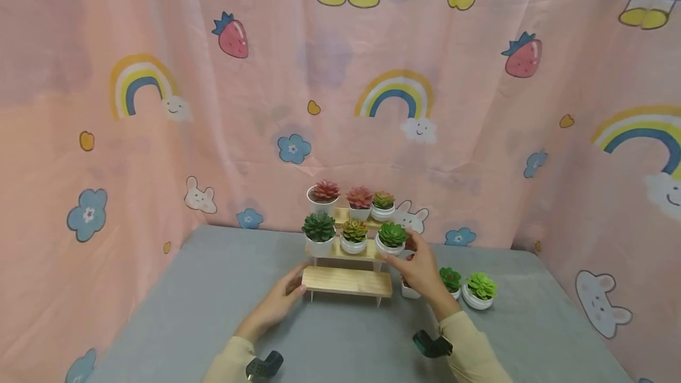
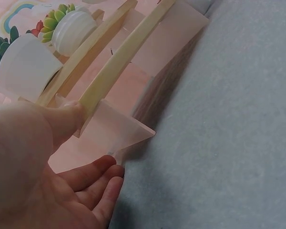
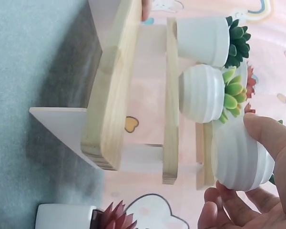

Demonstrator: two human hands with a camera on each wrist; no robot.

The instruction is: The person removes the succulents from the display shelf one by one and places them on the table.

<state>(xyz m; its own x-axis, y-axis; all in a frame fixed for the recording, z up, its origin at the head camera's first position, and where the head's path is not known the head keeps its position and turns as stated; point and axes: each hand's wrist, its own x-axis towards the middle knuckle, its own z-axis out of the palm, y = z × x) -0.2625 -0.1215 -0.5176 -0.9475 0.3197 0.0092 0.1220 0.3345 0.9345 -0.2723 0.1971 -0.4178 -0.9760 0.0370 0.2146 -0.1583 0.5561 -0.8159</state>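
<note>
My right hand (image 1: 422, 265) holds a white ribbed pot (image 3: 236, 155) with a green succulent (image 1: 392, 234) between thumb and fingers, at the right end of the wooden stand's middle step (image 1: 367, 251). In the right wrist view, this pot overlaps the upper steps. My left hand (image 1: 276, 300) is at the left end of the bottom step (image 1: 346, 281), thumb at the board's edge and loosely bent fingers beside the white side panel (image 2: 119, 124). On the middle step are a dark green succulent (image 1: 319, 227) and a yellow-green one (image 1: 354, 230).
Along the top step stand two reddish succulents (image 1: 326, 191) (image 1: 359, 197) and a green-red one (image 1: 383, 199). Right of the stand, on the grey table (image 1: 213, 288), are a bright green succulent (image 1: 481, 285), a dark green one (image 1: 450, 278) and a red-leaved one (image 3: 117, 217). A pink patterned curtain (image 1: 255, 93) hangs behind.
</note>
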